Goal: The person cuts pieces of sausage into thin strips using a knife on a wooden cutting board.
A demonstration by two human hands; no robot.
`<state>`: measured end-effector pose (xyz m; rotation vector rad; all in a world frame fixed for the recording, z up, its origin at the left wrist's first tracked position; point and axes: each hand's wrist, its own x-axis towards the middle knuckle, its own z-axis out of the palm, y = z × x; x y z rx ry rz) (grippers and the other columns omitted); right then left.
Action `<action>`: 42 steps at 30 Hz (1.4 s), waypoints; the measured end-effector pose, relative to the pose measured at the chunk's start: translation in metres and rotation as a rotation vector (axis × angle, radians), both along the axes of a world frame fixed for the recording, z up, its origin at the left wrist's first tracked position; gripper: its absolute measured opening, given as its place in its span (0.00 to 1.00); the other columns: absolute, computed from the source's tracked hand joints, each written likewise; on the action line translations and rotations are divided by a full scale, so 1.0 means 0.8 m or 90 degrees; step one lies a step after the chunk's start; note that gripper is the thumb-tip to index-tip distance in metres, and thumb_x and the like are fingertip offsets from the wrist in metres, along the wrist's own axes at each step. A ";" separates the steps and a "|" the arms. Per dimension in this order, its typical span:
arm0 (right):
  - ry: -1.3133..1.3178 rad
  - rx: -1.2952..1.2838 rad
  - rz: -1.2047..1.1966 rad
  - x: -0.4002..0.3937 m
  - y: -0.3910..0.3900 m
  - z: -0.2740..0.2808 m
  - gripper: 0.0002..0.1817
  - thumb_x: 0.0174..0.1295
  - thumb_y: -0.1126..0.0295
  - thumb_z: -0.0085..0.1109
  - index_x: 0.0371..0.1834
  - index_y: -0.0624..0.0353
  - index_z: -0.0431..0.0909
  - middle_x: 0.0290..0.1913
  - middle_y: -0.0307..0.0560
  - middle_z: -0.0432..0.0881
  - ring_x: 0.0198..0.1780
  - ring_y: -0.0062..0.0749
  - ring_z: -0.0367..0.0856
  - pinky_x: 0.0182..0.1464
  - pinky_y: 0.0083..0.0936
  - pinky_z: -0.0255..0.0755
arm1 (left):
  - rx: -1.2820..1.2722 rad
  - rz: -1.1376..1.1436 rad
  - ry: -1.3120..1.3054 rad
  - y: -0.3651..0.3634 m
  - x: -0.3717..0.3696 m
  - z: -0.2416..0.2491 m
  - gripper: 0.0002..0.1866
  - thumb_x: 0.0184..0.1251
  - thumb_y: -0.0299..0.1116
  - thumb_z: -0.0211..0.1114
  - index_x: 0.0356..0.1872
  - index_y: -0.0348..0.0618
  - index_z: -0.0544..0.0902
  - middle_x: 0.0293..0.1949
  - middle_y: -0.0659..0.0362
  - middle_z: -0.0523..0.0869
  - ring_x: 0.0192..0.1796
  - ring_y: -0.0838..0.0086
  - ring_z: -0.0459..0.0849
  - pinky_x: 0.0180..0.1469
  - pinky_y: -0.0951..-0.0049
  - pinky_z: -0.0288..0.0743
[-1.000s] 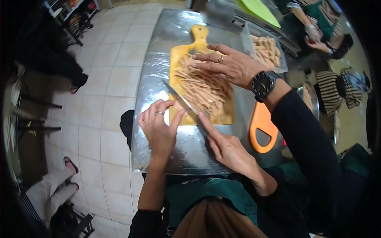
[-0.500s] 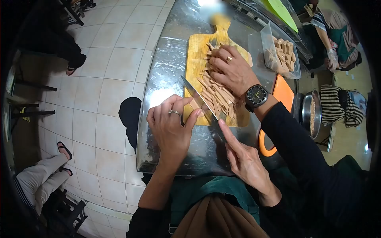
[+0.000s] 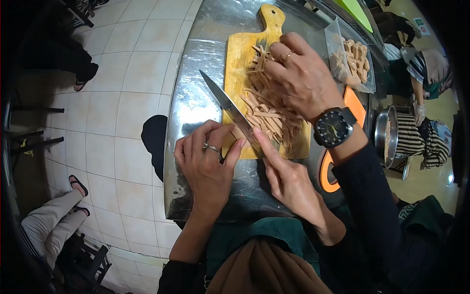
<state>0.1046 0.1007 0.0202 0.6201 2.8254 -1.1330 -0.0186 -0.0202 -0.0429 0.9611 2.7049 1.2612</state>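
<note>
My right hand (image 3: 293, 188) is closed round the handle of a kitchen knife (image 3: 223, 98), its index finger stretched along the blade. The blade slants up and left across the lower part of a wooden cutting board (image 3: 237, 54). Beside it, my left hand (image 3: 205, 159), with a ring, pinches a pinkish-brown, sausage-like piece (image 3: 238, 132) on the board. Many thin strips (image 3: 274, 117) of the same food lie heaped to the right of the blade. Over that heap is a co-worker's hand (image 3: 306, 73) with a watch, its fingertips partly hidden.
A clear plastic tub (image 3: 350, 83) with several larger pieces stands at the right of the metal table (image 3: 196, 196). Near it lies an orange-handled cutting board (image 3: 330, 171). Further right is a metal bowl (image 3: 387, 137) of food. Other people are around the table.
The knife blade has shifted left and up, with my right hand moving along it. The co-worker's hand has risen and moved right over the strips. The view has shifted slightly.
</note>
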 end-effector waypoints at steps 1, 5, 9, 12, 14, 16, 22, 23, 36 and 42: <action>0.014 -0.021 -0.003 -0.001 0.002 0.001 0.45 0.66 0.85 0.55 0.86 0.42 0.54 0.38 0.61 0.85 0.33 0.57 0.85 0.40 0.45 0.81 | 0.002 0.002 0.004 0.001 0.000 -0.001 0.17 0.63 0.41 0.77 0.51 0.52 0.88 0.50 0.64 0.83 0.56 0.69 0.80 0.67 0.58 0.62; -0.025 -0.053 -0.016 0.006 0.003 0.012 0.45 0.67 0.85 0.54 0.86 0.43 0.53 0.45 0.64 0.85 0.35 0.59 0.85 0.41 0.46 0.79 | 0.027 -0.005 0.017 -0.004 0.004 -0.004 0.17 0.64 0.40 0.76 0.53 0.52 0.86 0.51 0.63 0.83 0.57 0.68 0.80 0.67 0.58 0.62; -0.037 -0.030 0.003 0.029 -0.014 0.025 0.48 0.66 0.86 0.54 0.87 0.41 0.50 0.37 0.59 0.83 0.34 0.58 0.84 0.40 0.47 0.79 | 0.052 0.008 0.030 -0.006 0.006 -0.010 0.16 0.64 0.37 0.76 0.53 0.53 0.85 0.52 0.62 0.84 0.57 0.67 0.81 0.68 0.58 0.62; -0.077 -0.014 -0.003 0.035 -0.023 0.031 0.48 0.65 0.86 0.54 0.87 0.41 0.50 0.34 0.57 0.82 0.32 0.55 0.84 0.38 0.46 0.79 | 0.063 0.026 0.033 -0.006 0.005 -0.012 0.16 0.62 0.36 0.78 0.51 0.53 0.86 0.52 0.63 0.87 0.58 0.67 0.82 0.67 0.60 0.62; -0.089 -0.003 -0.004 0.038 -0.023 0.031 0.48 0.64 0.86 0.55 0.87 0.41 0.50 0.32 0.56 0.81 0.30 0.54 0.84 0.37 0.46 0.79 | 0.058 0.023 0.030 -0.005 0.005 -0.011 0.16 0.62 0.35 0.78 0.50 0.53 0.86 0.52 0.63 0.87 0.58 0.67 0.82 0.67 0.60 0.62; -0.096 0.007 -0.002 0.038 -0.019 0.031 0.49 0.64 0.87 0.55 0.87 0.41 0.50 0.31 0.55 0.80 0.29 0.54 0.83 0.36 0.46 0.79 | 0.058 0.024 0.030 -0.002 0.005 -0.011 0.16 0.62 0.35 0.78 0.50 0.53 0.86 0.51 0.63 0.86 0.58 0.67 0.82 0.67 0.60 0.62; -0.096 0.030 0.005 0.034 -0.020 0.027 0.48 0.65 0.86 0.56 0.87 0.42 0.51 0.29 0.55 0.80 0.28 0.54 0.83 0.33 0.46 0.79 | 0.043 0.012 -0.013 0.000 -0.001 -0.001 0.16 0.62 0.34 0.77 0.50 0.51 0.86 0.51 0.62 0.86 0.57 0.67 0.82 0.68 0.59 0.62; -0.089 0.030 0.006 0.033 -0.020 0.025 0.48 0.65 0.86 0.56 0.87 0.42 0.51 0.29 0.55 0.80 0.28 0.55 0.83 0.33 0.46 0.79 | 0.037 0.009 -0.022 0.001 -0.002 0.001 0.16 0.62 0.34 0.77 0.50 0.51 0.86 0.51 0.62 0.86 0.57 0.66 0.82 0.68 0.59 0.62; 0.049 -0.011 0.039 -0.019 0.013 -0.001 0.46 0.66 0.87 0.53 0.86 0.44 0.52 0.67 0.64 0.78 0.41 0.64 0.86 0.47 0.48 0.82 | 0.055 0.012 0.014 0.003 0.000 -0.005 0.14 0.65 0.37 0.75 0.50 0.52 0.85 0.51 0.63 0.84 0.56 0.66 0.81 0.67 0.59 0.63; -0.042 -0.007 0.013 0.017 -0.006 0.031 0.47 0.65 0.87 0.53 0.87 0.42 0.51 0.50 0.64 0.85 0.39 0.62 0.86 0.43 0.48 0.80 | 0.048 0.025 0.005 0.002 0.002 -0.010 0.13 0.64 0.36 0.76 0.49 0.53 0.86 0.51 0.64 0.86 0.58 0.69 0.81 0.68 0.62 0.61</action>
